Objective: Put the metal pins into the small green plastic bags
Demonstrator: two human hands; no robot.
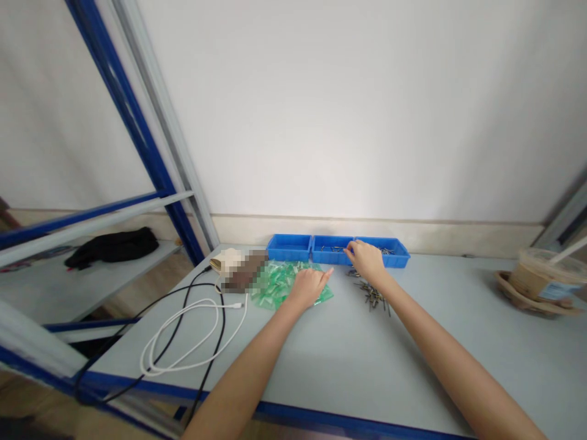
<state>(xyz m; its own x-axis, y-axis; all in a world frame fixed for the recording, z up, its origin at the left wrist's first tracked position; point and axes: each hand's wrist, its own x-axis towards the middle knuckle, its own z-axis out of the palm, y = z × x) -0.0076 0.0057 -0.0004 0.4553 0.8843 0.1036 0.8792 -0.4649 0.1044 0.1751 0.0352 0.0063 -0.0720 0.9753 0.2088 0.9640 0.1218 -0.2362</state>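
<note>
My left hand (308, 287) rests over a green plastic bag (275, 282) with pale pieces showing through. Its fingers are curled and the thumb points right; whatever they hold, if anything, is hidden. Over the front wall of the middle blue bin (332, 256), my right hand (365, 260) has its fingers drawn together in a pinch, and I cannot make out what is in them. Thin metal pieces lie in that bin and in the right blue bin (398, 261). Below my right hand, a loose pile of small screw-like metal pieces (373, 296) lies on the table.
A left blue bin (288, 247) adjoins the others. White cable (158, 342) and black cable (223, 324) loop across the table's left. A partly blurred brown object (247, 272) lies beside the bag. At right, a drink cup (545, 275) sits in a cardboard holder (502, 282).
</note>
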